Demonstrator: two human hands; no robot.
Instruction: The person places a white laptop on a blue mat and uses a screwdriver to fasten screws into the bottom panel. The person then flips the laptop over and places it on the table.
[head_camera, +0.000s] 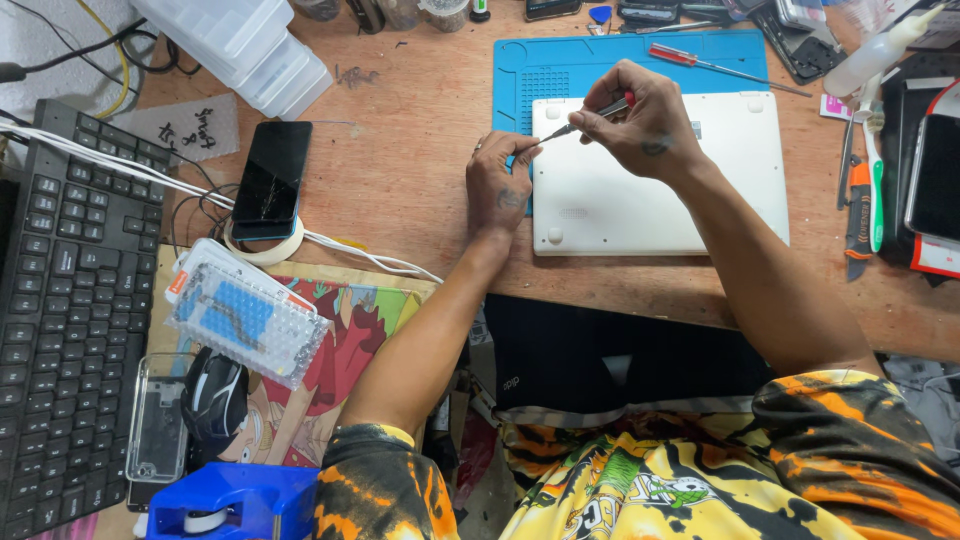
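— Held how, the slim metal-shafted screwdriver with the red band (592, 114)?

— Pinched high on the handle by the right hand (640, 125), fingers closed tight round it, tip slanted down toward the near-left corner region of the white rounded-corner plastic laptop shell (660, 180). Laid underside up, flat on the blue rubber work mat (560, 65) (probably for grip and to spare the casing).

— And the left hand (497, 185)?

— Resting on the wooden desk (420, 150) right at the shell's left edge, fingers curled narrow, fingertips meeting the screwdriver tip; looks like steadying. Whether anything tiny sits between them: cannot tell.

— Room to move?

— Little on the right: a clutter of tools with a green-and-orange handled knife (862, 200) near the shell's right edge. A second, red-handled screwdriver (690, 57) along the mat's far edge. More open on the left: bare wood between the shell and the black smartphone with a cracked screen (270, 178), itself propped on a roll of pale tape (268, 250).

— Near edge of the desk?

— Free strip of wood beneath the shell, forearms crossing it. Further left, a black keyboard (65, 320), a clear plastic case of blue-mounted bits (245, 322) on a printed cartoon mat (340, 330), white cables (330, 245) trailing across.
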